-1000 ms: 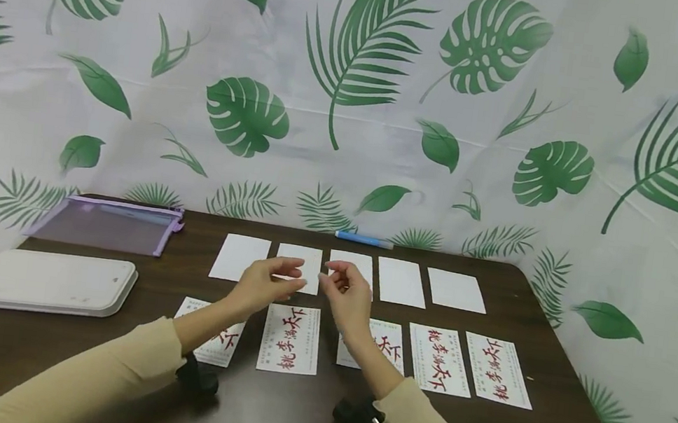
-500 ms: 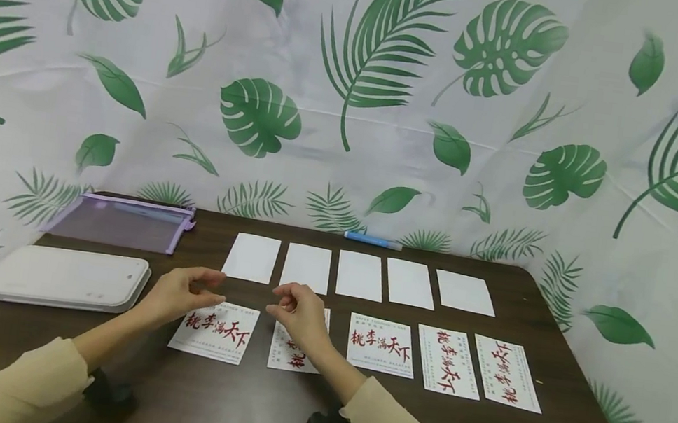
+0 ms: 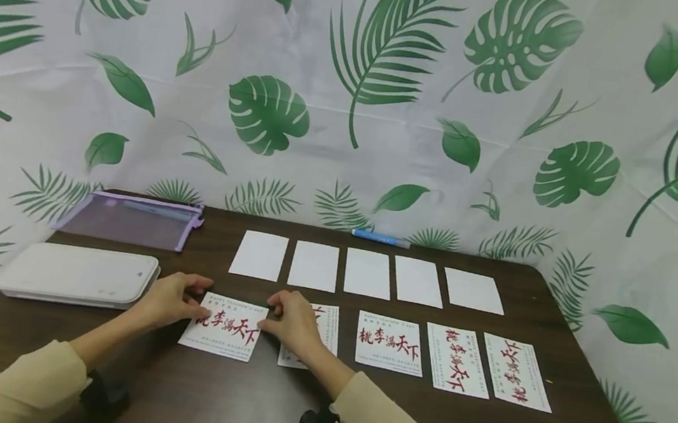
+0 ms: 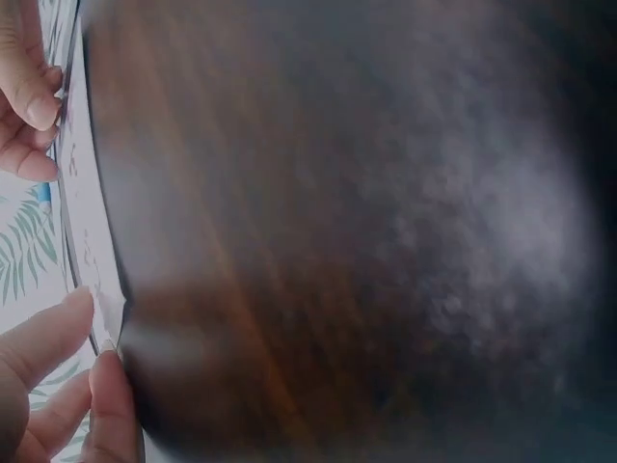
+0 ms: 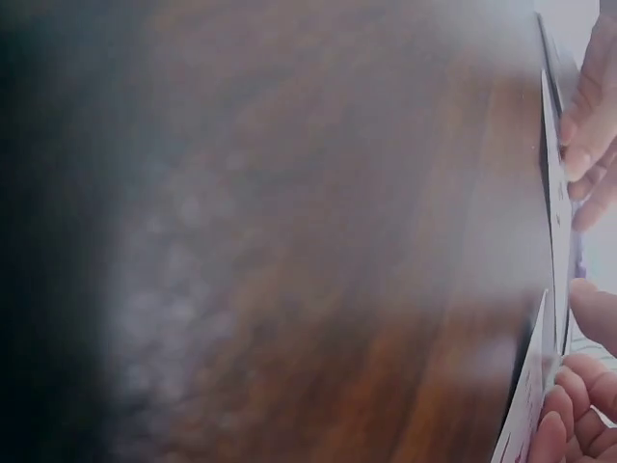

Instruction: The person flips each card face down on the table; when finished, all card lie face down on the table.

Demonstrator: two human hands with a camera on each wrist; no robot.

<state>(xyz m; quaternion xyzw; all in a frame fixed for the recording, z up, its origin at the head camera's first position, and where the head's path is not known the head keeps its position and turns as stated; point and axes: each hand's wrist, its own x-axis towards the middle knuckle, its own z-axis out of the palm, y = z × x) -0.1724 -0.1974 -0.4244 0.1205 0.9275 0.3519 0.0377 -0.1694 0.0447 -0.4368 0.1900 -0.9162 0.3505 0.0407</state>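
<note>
In the head view, a white card with red Chinese characters (image 3: pixel 224 340) lies at the left end of the front row. My left hand (image 3: pixel 171 300) pinches its left edge, thumb on the printed face. At the opposite edge my right hand (image 3: pixel 294 320) holds the card between thumb and fingers. The left wrist view shows the card (image 4: pixel 89 212) nearly edge-on, spanning both hands, its near end slightly bent by the left thumb (image 4: pixel 58 333). A second printed card (image 3: pixel 328 326) is partly covered by my right hand.
Several more printed cards (image 3: pixel 391 345) continue the front row rightward. Behind them runs a row of blank white cards (image 3: pixel 368 274). A blue pen (image 3: pixel 380 238) lies at the back edge. On the left are a white flat case (image 3: pixel 80 273) and a purple mesh pouch (image 3: pixel 131 221).
Both hands have moved left and down from above the blank cards to the leftmost printed card. Fingers that held nothing now pinch its two side edges. The head view has shifted slightly.
</note>
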